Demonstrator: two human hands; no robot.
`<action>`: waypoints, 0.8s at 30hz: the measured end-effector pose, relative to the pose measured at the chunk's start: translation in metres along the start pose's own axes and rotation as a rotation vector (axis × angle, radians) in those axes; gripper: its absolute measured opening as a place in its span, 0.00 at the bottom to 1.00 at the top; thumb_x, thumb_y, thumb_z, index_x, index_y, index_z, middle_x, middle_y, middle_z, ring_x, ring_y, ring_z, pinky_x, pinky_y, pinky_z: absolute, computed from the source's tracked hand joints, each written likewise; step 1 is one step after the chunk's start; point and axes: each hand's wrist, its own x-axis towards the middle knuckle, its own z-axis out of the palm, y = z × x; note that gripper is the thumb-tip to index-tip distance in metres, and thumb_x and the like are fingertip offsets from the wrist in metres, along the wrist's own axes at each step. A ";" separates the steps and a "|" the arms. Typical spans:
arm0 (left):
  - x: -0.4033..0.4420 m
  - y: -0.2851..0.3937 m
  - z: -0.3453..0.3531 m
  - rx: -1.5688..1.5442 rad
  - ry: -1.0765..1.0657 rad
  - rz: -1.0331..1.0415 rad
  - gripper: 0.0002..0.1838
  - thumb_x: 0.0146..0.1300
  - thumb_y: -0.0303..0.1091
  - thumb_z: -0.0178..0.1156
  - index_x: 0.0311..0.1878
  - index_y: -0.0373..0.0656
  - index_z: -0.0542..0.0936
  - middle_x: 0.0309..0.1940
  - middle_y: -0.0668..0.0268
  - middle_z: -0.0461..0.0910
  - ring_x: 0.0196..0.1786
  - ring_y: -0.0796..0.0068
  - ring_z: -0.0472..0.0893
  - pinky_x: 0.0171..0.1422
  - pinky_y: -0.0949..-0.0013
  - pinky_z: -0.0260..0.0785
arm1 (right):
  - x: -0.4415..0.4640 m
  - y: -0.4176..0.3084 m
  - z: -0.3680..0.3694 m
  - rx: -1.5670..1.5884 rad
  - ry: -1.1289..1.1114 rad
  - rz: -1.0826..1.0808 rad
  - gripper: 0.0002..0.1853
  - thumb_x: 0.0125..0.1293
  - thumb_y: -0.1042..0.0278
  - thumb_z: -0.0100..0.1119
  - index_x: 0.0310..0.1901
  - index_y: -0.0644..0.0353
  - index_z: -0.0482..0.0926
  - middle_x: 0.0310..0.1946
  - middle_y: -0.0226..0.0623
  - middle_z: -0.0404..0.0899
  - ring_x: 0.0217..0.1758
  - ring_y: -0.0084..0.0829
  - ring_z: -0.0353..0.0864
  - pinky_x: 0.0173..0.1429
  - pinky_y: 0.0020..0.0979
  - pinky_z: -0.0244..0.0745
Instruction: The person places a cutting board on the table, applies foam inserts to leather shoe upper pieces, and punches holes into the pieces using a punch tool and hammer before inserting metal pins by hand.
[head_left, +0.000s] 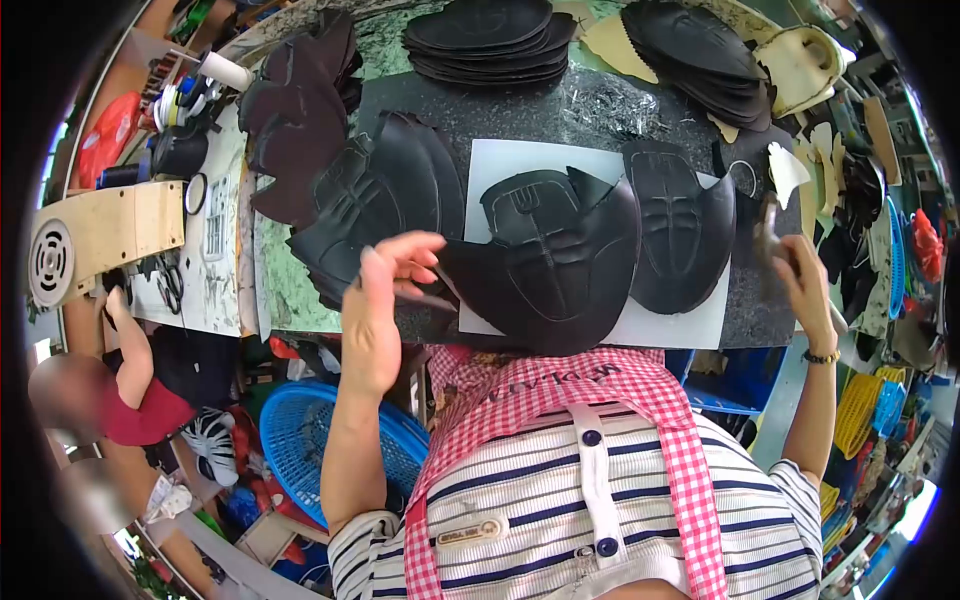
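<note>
Close to the table's front edge lies a black stitched leather piece [565, 260], partly over a white board [480, 185]. Another black piece [672, 225] rests beside it on the right. My left hand [385, 290] is raised at the left piece's edge, fingers apart, near a stack of black pieces [385, 195]. My right hand [805, 280] is at the table's right side, its fingers closed by a metal tool [770, 235] whose lower part passes behind the hand. A pale cut shape [787, 175] lies just above that tool.
Stacks of black pieces [490, 50] [695, 60] line the back. Dark brown pieces [290, 110] lie at the left, past them a thread spool [225, 72]. A blue basket [300, 440] stands below left. Another person [140, 395] is at far left.
</note>
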 end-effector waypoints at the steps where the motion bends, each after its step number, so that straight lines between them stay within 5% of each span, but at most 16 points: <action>1: 0.007 -0.004 0.002 -0.227 -0.074 -0.108 0.26 0.77 0.49 0.35 0.46 0.39 0.78 0.36 0.63 0.79 0.34 0.74 0.77 0.38 0.74 0.68 | 0.002 -0.004 -0.007 -0.027 0.095 -0.014 0.12 0.61 0.75 0.58 0.46 0.65 0.72 0.32 0.43 0.72 0.32 0.36 0.73 0.38 0.31 0.67; 3: 0.025 -0.011 0.002 -0.660 -0.245 -0.334 0.27 0.77 0.52 0.32 0.48 0.41 0.75 0.37 0.63 0.78 0.35 0.74 0.76 0.39 0.73 0.68 | 0.010 -0.035 -0.022 0.032 0.124 0.131 0.12 0.67 0.74 0.54 0.50 0.66 0.74 0.28 0.36 0.73 0.27 0.25 0.70 0.33 0.26 0.66; 4: 0.035 -0.017 0.015 -0.773 -0.268 -0.326 0.18 0.76 0.45 0.40 0.49 0.40 0.74 0.37 0.62 0.79 0.39 0.73 0.79 0.42 0.73 0.71 | 0.021 -0.074 -0.008 0.249 0.260 0.091 0.12 0.69 0.71 0.54 0.51 0.67 0.76 0.28 0.30 0.73 0.28 0.20 0.69 0.34 0.22 0.67; 5: 0.043 -0.011 0.034 -0.664 -0.189 -0.335 0.13 0.74 0.39 0.46 0.47 0.39 0.74 0.36 0.62 0.80 0.39 0.74 0.81 0.43 0.74 0.72 | 0.028 -0.104 -0.008 0.324 0.084 0.181 0.13 0.68 0.70 0.55 0.52 0.66 0.76 0.31 0.29 0.76 0.30 0.19 0.70 0.35 0.22 0.68; 6: 0.049 -0.005 0.049 -0.555 -0.111 -0.340 0.09 0.71 0.33 0.52 0.46 0.38 0.75 0.35 0.62 0.81 0.39 0.75 0.82 0.43 0.75 0.74 | 0.034 -0.116 0.008 0.330 0.005 0.014 0.14 0.68 0.68 0.56 0.52 0.64 0.77 0.32 0.32 0.79 0.29 0.22 0.73 0.36 0.25 0.71; 8: 0.057 -0.018 0.054 -0.333 -0.132 -0.183 0.06 0.66 0.28 0.57 0.43 0.37 0.76 0.34 0.63 0.81 0.39 0.76 0.83 0.42 0.77 0.74 | 0.052 -0.163 0.019 0.342 -0.292 -0.211 0.13 0.65 0.66 0.58 0.46 0.65 0.80 0.31 0.45 0.80 0.29 0.38 0.80 0.37 0.35 0.75; 10: 0.063 -0.031 0.059 -0.225 -0.139 -0.124 0.05 0.63 0.25 0.61 0.41 0.37 0.77 0.34 0.64 0.82 0.38 0.78 0.83 0.41 0.79 0.74 | 0.062 -0.174 0.048 0.282 -0.351 -0.327 0.11 0.65 0.66 0.57 0.42 0.65 0.80 0.25 0.51 0.76 0.28 0.51 0.76 0.33 0.42 0.72; 18: 0.064 -0.038 0.063 -0.129 -0.093 -0.124 0.04 0.61 0.26 0.65 0.37 0.37 0.80 0.30 0.67 0.82 0.34 0.81 0.83 0.37 0.80 0.72 | 0.079 -0.165 0.050 0.138 -0.446 -0.376 0.14 0.65 0.61 0.58 0.47 0.61 0.79 0.19 0.49 0.72 0.24 0.50 0.75 0.30 0.42 0.69; 24: 0.064 -0.035 0.067 0.137 -0.087 0.076 0.02 0.59 0.24 0.65 0.34 0.36 0.82 0.26 0.67 0.83 0.30 0.82 0.82 0.34 0.80 0.72 | 0.100 -0.206 0.007 0.395 -0.077 -0.445 0.14 0.64 0.65 0.60 0.49 0.60 0.80 0.31 0.50 0.79 0.29 0.46 0.78 0.36 0.36 0.74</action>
